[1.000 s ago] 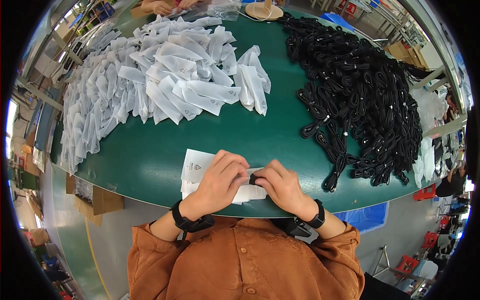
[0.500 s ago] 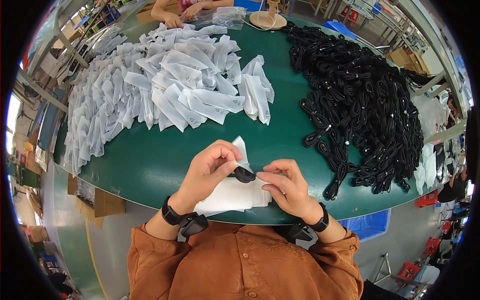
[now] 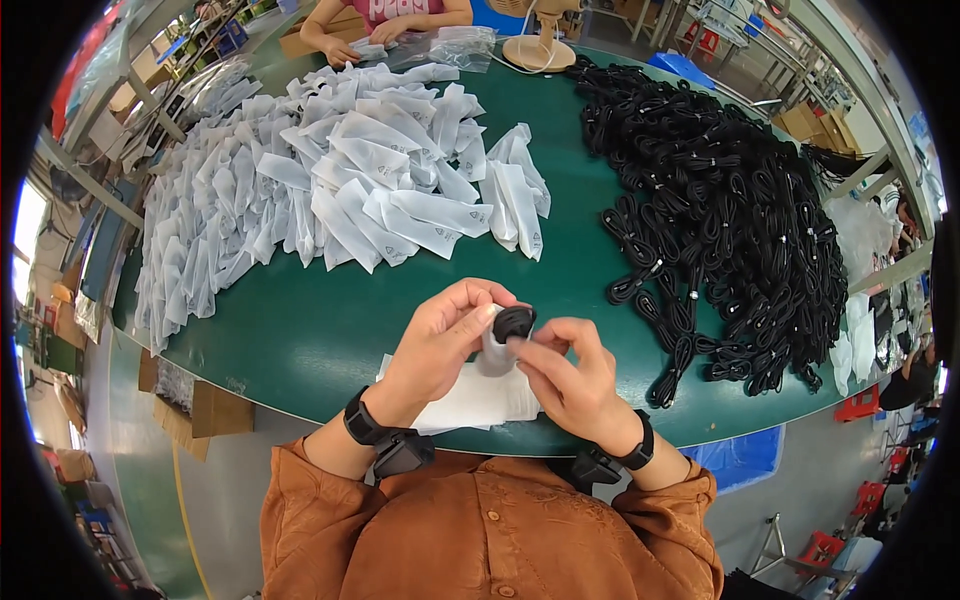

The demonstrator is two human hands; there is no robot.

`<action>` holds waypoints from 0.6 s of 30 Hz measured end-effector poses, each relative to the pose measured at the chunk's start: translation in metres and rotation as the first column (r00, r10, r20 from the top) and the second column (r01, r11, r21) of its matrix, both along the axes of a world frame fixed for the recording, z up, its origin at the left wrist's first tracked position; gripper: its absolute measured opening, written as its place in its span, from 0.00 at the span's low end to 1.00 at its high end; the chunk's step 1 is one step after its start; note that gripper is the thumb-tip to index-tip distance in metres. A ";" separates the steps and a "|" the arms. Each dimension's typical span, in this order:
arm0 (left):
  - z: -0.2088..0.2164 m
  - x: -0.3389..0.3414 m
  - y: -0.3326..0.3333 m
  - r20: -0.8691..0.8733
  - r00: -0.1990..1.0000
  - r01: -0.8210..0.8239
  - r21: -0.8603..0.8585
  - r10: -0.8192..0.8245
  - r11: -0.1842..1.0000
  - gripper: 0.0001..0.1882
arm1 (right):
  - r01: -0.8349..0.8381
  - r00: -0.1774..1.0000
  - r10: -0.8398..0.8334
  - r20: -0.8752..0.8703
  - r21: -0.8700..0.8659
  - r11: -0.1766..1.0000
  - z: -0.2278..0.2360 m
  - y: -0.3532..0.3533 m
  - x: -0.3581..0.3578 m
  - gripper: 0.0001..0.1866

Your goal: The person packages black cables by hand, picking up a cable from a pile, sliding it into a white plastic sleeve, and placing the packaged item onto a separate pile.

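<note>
Black cable coil (image 3: pixel 514 322) is showing at the upper end of a white sleeve (image 3: pixel 496 354), both being held above the middle of the surface's near edge. The left hand (image 3: pixel 438 338) is pinching the sleeve between thumb and fingers; the right hand (image 3: pixel 575 378) is bringing its fingertips to the coil, though blur is hiding whether they are clamped on it. The coil is looking light and springy, probably best taken by its bundled middle; the sleeve is appearing thin, soft and perhaps slippery, its rim likely offering the better hold. Flat white sleeves (image 3: pixel 475 405) are lying below, along the near edge. Outward, a heap of white sleeves (image 3: pixel 345 165) is covering the far left, black cables (image 3: pixel 745 230) are filling the right side, and a co-worker (image 3: pixel 408 10) is sitting beyond the far edge.
</note>
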State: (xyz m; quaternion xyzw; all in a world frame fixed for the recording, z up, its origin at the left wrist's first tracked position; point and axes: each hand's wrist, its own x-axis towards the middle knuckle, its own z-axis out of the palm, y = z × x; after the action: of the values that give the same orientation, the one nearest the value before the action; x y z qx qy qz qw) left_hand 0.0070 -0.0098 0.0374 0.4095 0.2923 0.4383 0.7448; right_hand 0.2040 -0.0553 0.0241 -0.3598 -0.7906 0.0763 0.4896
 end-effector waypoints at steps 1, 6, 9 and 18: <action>-0.002 0.001 -0.002 -0.002 1.000 -0.002 0.007 0.002 1.000 0.07 | 0.030 0.999 -0.029 0.033 -0.034 0.999 0.000 0.001 -0.002 0.15; -0.034 0.012 -0.010 -0.049 0.996 0.082 0.042 -0.080 0.996 0.13 | 0.058 0.985 -0.054 0.163 -0.023 0.998 -0.002 -0.004 0.008 0.14; -0.045 0.021 -0.023 -0.059 0.988 0.149 0.109 -0.144 0.983 0.24 | 0.043 0.998 -0.038 0.058 -0.101 0.994 0.003 -0.002 0.014 0.13; -0.018 0.013 -0.017 -0.616 0.772 0.261 0.083 -0.157 0.962 0.44 | -0.065 0.971 0.002 -0.239 -0.256 0.965 0.009 -0.003 0.025 0.09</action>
State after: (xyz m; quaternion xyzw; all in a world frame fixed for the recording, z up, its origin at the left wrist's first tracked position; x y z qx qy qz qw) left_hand 0.0201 -0.0269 0.0199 0.6172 0.4298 0.2215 0.6207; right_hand 0.2295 -0.0582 0.0334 -0.3960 -0.7157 0.2306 0.5271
